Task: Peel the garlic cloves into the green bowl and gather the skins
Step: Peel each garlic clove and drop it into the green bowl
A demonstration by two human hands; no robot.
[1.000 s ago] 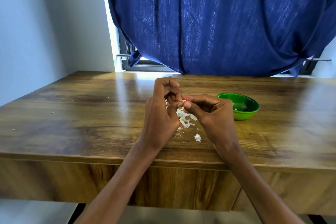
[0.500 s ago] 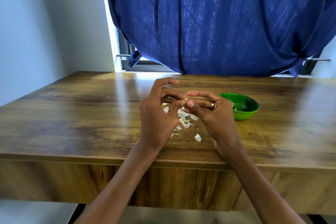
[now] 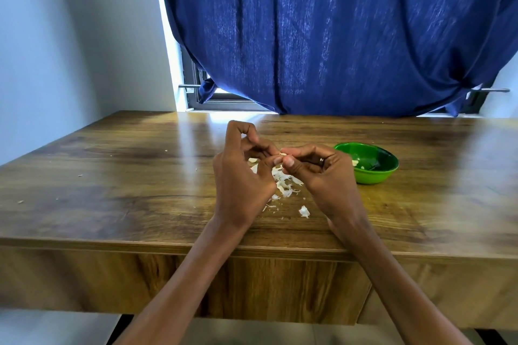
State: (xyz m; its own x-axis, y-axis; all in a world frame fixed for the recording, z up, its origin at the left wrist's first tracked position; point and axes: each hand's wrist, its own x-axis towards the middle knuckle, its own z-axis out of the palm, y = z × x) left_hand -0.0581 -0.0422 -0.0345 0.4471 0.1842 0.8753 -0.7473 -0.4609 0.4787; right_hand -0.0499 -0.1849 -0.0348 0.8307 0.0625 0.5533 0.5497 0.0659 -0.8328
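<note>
My left hand (image 3: 241,176) and my right hand (image 3: 322,176) meet above the middle of the wooden table (image 3: 112,190). Both pinch one small garlic clove (image 3: 283,154) between thumb and fingertips; only its pale tip shows. Under the hands lies a loose heap of white garlic skins (image 3: 284,183), with one stray flake (image 3: 304,210) nearer the front edge. The green bowl (image 3: 375,173) stands just right of my right hand, with a pale peeled clove (image 3: 355,162) visible inside it.
A dark blue curtain (image 3: 322,36) hangs behind the table's far edge, with a window frame (image 3: 196,92) at its left. A white wall (image 3: 56,36) borders the left side. Tiny skin crumbs (image 3: 21,201) dot the left of the table.
Both hands kept working the clove at the same spot above the skins. My left index finger curled back up and my right fingers shifted their pinch.
</note>
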